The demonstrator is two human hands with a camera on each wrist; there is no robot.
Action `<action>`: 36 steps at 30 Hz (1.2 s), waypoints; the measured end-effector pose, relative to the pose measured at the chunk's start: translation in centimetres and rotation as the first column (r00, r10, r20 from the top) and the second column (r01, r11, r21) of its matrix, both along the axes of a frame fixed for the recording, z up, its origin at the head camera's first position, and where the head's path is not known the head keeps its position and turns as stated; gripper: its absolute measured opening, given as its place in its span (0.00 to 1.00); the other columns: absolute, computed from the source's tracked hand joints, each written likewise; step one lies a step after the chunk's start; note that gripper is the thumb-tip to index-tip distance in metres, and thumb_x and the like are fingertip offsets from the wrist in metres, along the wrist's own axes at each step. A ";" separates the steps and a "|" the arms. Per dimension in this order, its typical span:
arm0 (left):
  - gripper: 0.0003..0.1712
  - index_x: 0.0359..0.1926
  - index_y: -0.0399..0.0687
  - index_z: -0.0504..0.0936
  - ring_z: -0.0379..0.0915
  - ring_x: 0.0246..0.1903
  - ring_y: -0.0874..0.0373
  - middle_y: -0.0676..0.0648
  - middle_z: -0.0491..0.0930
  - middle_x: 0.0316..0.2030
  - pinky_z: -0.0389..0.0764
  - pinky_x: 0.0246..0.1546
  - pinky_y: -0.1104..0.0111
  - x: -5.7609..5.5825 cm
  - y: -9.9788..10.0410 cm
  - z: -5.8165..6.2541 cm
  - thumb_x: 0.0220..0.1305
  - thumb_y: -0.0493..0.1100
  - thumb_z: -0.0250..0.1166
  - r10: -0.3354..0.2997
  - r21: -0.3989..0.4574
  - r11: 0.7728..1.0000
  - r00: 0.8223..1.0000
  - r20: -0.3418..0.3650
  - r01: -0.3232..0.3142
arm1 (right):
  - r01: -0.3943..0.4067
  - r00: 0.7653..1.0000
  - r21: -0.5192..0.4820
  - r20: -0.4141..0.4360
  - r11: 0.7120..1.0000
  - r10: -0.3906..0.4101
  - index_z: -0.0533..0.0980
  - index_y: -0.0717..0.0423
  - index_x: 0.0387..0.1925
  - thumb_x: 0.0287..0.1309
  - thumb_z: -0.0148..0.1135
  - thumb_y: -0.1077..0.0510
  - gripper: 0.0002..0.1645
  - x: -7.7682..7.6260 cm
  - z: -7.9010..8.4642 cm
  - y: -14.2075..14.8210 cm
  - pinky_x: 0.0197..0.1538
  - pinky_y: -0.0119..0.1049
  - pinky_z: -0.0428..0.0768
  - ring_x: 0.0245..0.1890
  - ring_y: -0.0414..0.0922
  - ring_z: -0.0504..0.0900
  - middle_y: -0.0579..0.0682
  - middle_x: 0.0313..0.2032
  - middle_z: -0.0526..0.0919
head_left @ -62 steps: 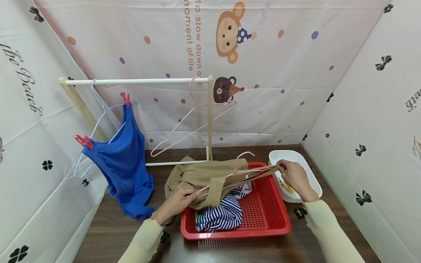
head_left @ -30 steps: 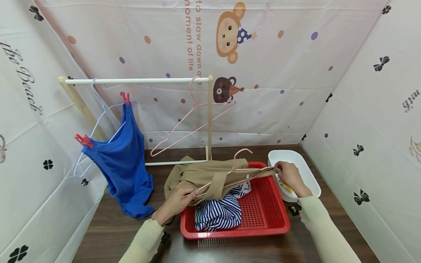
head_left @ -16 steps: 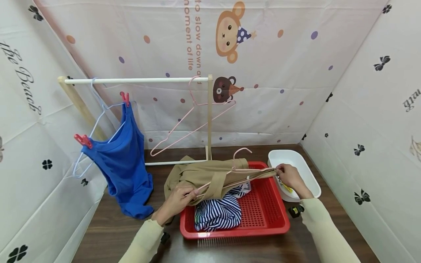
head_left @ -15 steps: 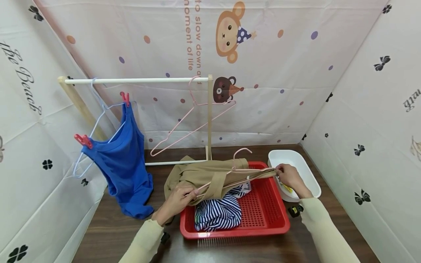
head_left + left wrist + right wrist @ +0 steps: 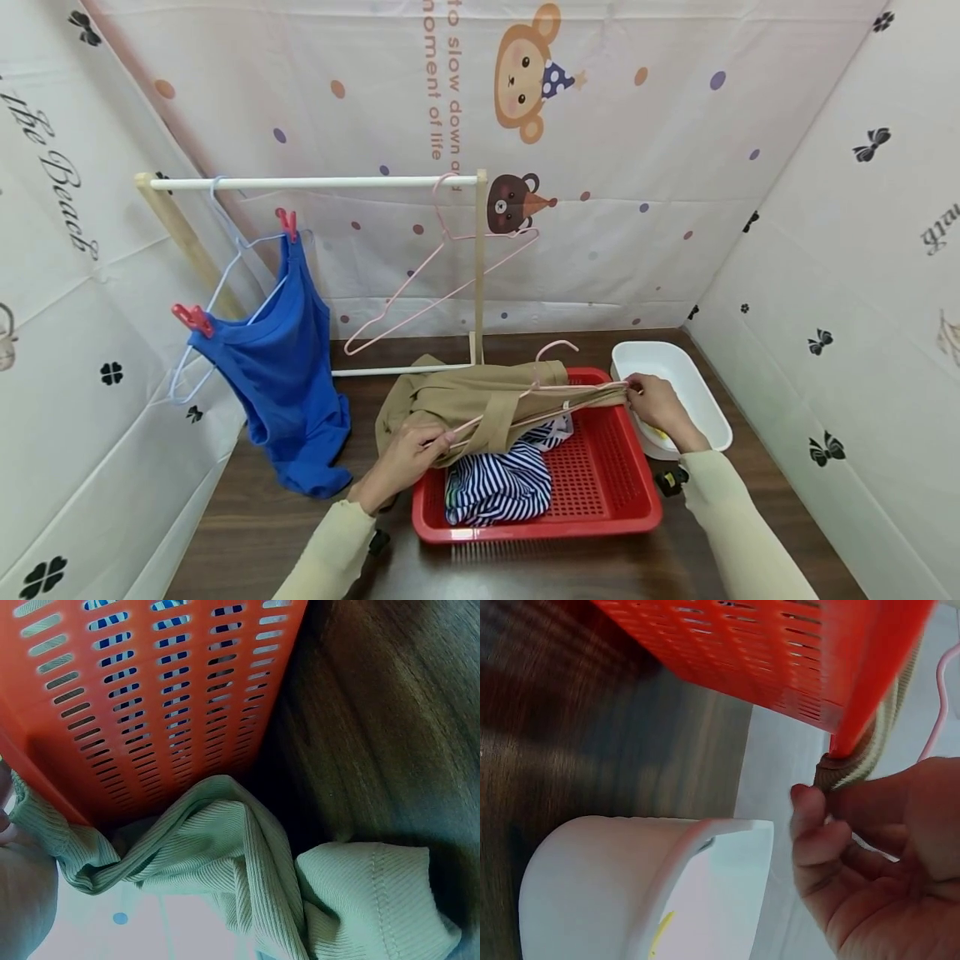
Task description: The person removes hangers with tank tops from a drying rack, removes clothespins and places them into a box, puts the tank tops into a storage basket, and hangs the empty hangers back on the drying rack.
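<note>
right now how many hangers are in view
3. A blue hanger and a pink hanger hang on the rail; a second pink hanger is with the tan garment between left hand and right hand. More may be hidden.

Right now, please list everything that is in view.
Clothes rack: 1, white/wooden, back left
Basket: 1, red, centre
Ribbed garment: 1, khaki, partly over basket
Hangers: 3, light blue/pink, two on rack, one in ribbed garment
Tank top: 1, blue, on hanger
Clothespins: 2, red, on tank top
Striped garment: 1, navy/white, in basket
Tub: 1, white, right
Yellow thing: count unclear, in tub
Table: 1, brown, underneath
Printed walls: 3, whitish, back and sides
Sleeves: 2, cream, foreground
Wrist devices: 2, black, by sleeves
Left hand: 1, gripping ribbed garment
Right hand: 1, likewise
</note>
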State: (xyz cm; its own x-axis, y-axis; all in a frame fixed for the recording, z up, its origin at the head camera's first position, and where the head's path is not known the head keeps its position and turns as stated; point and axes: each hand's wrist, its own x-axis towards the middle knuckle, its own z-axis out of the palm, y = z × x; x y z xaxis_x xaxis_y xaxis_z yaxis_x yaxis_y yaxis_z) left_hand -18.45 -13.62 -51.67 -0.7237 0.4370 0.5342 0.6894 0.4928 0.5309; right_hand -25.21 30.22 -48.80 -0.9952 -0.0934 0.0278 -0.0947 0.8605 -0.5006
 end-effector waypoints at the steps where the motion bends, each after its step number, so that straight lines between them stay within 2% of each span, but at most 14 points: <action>1: 0.23 0.16 0.56 0.66 0.57 0.21 0.71 0.62 0.61 0.18 0.62 0.26 0.79 0.0 0.0 0.0 0.68 0.43 0.62 0.003 -0.003 1.000 1.000 0.001 -0.003 | -0.005 1.000 0.001 -0.029 1.000 0.005 0.79 0.67 0.44 0.65 0.52 0.65 0.13 0.1 0.2 0.0 0.29 0.37 0.74 0.29 0.47 0.79 0.60 0.34 0.84; 5: 0.24 0.15 0.56 0.65 0.56 0.20 0.71 0.62 0.60 0.18 0.61 0.25 0.79 0.0 0.0 0.0 0.68 0.43 0.62 0.012 0.001 1.000 1.000 -0.002 -0.012 | -0.021 0.991 0.005 -0.130 1.000 0.021 0.82 0.65 0.44 0.59 0.56 0.64 0.14 0.3 0.7 -0.3 0.33 0.40 0.76 0.34 0.51 0.81 0.62 0.39 0.84; 8: 0.23 0.16 0.55 0.67 0.56 0.20 0.71 0.62 0.61 0.18 0.61 0.25 0.79 0.0 0.1 0.0 0.68 0.43 0.62 0.008 0.010 1.000 1.000 -0.005 -0.008 | -0.023 0.987 0.002 -0.159 1.000 0.023 0.83 0.63 0.44 0.56 0.58 0.63 0.15 0.3 0.9 -0.6 0.36 0.41 0.76 0.35 0.53 0.81 0.62 0.40 0.84; 12: 0.21 0.16 0.55 0.69 0.57 0.21 0.71 0.61 0.62 0.18 0.61 0.25 0.79 0.0 0.1 0.0 0.68 0.41 0.62 0.001 0.015 1.000 1.000 -0.017 -0.001 | -0.016 0.988 -0.011 -0.152 1.000 0.015 0.83 0.62 0.43 0.59 0.58 0.61 0.13 0.3 1.0 -0.9 0.35 0.40 0.76 0.35 0.51 0.82 0.60 0.38 0.85; 15: 0.22 0.16 0.55 0.68 0.57 0.21 0.72 0.61 0.62 0.18 0.61 0.25 0.79 0.0 0.1 0.0 0.68 0.41 0.62 0.005 0.021 1.000 1.000 -0.014 -0.005 | -0.013 0.991 -0.004 -0.134 1.000 0.012 0.82 0.61 0.42 0.64 0.57 0.59 0.12 0.2 1.1 -1.0 0.31 0.38 0.75 0.30 0.48 0.81 0.58 0.34 0.86; 23: 0.24 0.16 0.56 0.65 0.55 0.20 0.72 0.61 0.60 0.18 0.60 0.24 0.79 0.1 0.1 -0.1 0.68 0.42 0.62 0.025 0.016 1.000 1.000 -0.004 -0.025 | -0.034 0.985 0.006 -0.170 0.999 0.034 0.80 0.59 0.38 0.69 0.53 0.58 0.11 0.4 1.7 -1.3 0.25 0.33 0.66 0.20 0.41 0.68 0.50 0.23 0.79; 30: 0.22 0.17 0.55 0.69 0.56 0.20 0.71 0.61 0.62 0.18 0.61 0.25 0.79 0.2 0.0 0.2 0.69 0.43 0.61 0.014 0.018 1.000 1.000 0.014 -0.014 | -0.037 0.989 -0.028 -0.145 0.999 0.033 0.81 0.58 0.40 0.69 0.53 0.58 0.12 1.0 1.6 -1.3 0.26 0.33 0.66 0.21 0.41 0.68 0.50 0.25 0.80; 33: 0.22 0.17 0.56 0.69 0.56 0.20 0.71 0.60 0.62 0.17 0.61 0.24 0.78 0.1 0.0 0.2 0.69 0.43 0.61 0.008 0.022 1.000 1.000 0.018 -0.009 | -0.053 0.992 -0.011 -0.116 0.999 0.052 0.81 0.57 0.40 0.69 0.54 0.56 0.11 1.2 1.3 -1.3 0.28 0.35 0.69 0.24 0.43 0.72 0.51 0.28 0.82; 36: 0.20 0.18 0.57 0.70 0.58 0.21 0.71 0.61 0.64 0.18 0.63 0.25 0.78 0.0 0.1 0.2 0.69 0.45 0.62 0.019 0.011 1.000 0.999 0.029 -0.019 | -0.061 0.988 0.016 -0.141 0.998 0.063 0.81 0.58 0.41 0.68 0.56 0.58 0.10 1.4 1.1 -1.5 0.34 0.42 0.75 0.31 0.48 0.79 0.56 0.34 0.84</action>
State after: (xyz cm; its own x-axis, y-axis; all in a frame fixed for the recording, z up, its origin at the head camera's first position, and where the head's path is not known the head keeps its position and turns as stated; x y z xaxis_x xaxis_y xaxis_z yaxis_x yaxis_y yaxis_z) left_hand -18.40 -13.55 -51.52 -0.7468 0.4171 0.5179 0.6645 0.4992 0.5561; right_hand -23.80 28.76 -47.65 -0.9736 -0.1557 0.1666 -0.2171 0.8563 -0.4686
